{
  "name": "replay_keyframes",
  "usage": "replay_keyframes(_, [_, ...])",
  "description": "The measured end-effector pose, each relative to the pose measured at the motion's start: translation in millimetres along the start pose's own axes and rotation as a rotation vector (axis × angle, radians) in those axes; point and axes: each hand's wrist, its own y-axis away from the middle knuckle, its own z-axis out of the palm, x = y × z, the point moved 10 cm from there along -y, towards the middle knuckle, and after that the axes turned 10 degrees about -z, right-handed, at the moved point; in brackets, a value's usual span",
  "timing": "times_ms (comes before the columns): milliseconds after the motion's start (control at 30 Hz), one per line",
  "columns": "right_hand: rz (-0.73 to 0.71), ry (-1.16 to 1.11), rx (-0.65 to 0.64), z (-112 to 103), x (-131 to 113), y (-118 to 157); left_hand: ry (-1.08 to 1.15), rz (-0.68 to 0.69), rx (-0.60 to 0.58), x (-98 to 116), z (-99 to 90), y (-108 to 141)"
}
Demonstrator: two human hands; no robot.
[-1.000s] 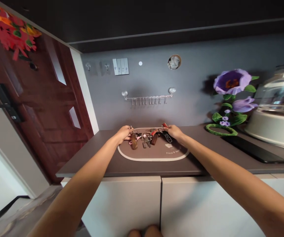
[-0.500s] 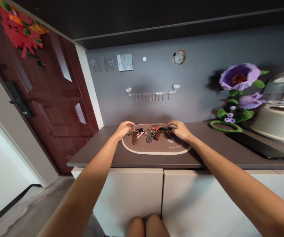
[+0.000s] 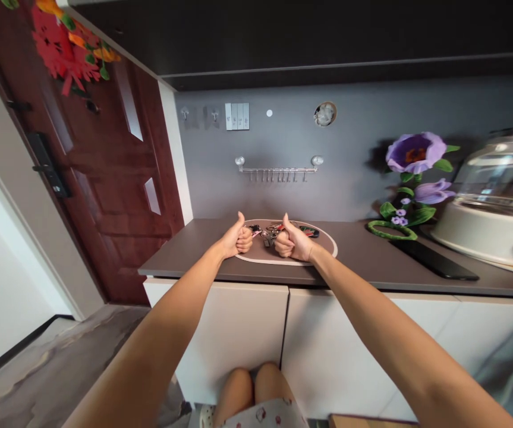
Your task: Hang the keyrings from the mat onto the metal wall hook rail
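Observation:
Both my hands make a thumbs-up over the counter. My left hand [image 3: 237, 239] is a fist with the thumb raised, at the left end of an oval brown mat [image 3: 256, 257] with a pale rim. My right hand [image 3: 292, 239] has the same shape, farther right over the mat, its fingers curled in and nothing visible in them. Several keys and key fobs [image 3: 267, 241] lie on the mat between and behind my hands, partly hidden by them. A dark piece with red and green [image 3: 309, 232] lies just right of my right hand.
A clear hook rail [image 3: 278, 170] is on the grey wall behind the mat. Rightward stand a purple flower ornament [image 3: 416, 156], a black phone [image 3: 437, 260] and a white appliance [image 3: 483, 229] with a clear lid. A dark cabinet [image 3: 327, 35] overhangs the counter. A brown door [image 3: 117, 178] stands left.
My hands have left the keys at the mat's ends and closed into fists with thumbs up. The right one moved inward and nearer. The view has shifted slightly.

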Motion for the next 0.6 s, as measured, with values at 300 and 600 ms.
replay_keyframes(300, [-0.149,-0.177,0.127,-15,-3,8,0.134,0.065,-0.024,-3,-3.5,6])
replay_keyframes(600, [-0.117,-0.137,0.038,-9,2,-2,0.083,0.106,-0.029,-2,-1.2,3])
